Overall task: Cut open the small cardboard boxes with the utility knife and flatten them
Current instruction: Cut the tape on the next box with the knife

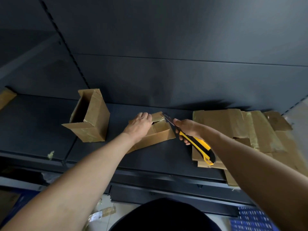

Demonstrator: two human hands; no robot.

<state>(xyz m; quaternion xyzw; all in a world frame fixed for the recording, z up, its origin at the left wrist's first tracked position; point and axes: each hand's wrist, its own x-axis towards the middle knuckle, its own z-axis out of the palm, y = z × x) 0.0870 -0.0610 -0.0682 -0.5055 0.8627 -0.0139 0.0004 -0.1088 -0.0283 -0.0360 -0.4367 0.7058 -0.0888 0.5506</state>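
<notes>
Now, nearest you, along the front edge of the shelf point(158, 157), a scrap of tape point(50, 155) lies toward the left, and the yellow-and-black butt of the utility knife point(198, 144) hangs over the right half. Your right hand point(188, 129) has its fingers wrapped round the knife's handle. The blade point(167, 118) is out and points away from you, its tip at the far top edge of the small box point(158, 135). That box lies near the middle of the shelf, set at an angle, with a dark gap showing under its taped top flap. Your left hand point(140, 125) rests on top of it, fingers curled over the far left end of the flap and holding it down.

So the step in hand looks like slitting the tape on this box; flattening it is not yet done. The next move calls for a shallow pull of the blade along the tape seam. Your left fingertips sit close to the tip, so hold them out of the line of the cut.

Further back on the left stands an opened box point(93, 120), upright and not flattened, which I judge is waiting its turn. Toward the right end lies a pile of flattened cardboard point(233, 124), reaching to the back panel point(166, 80)
</notes>
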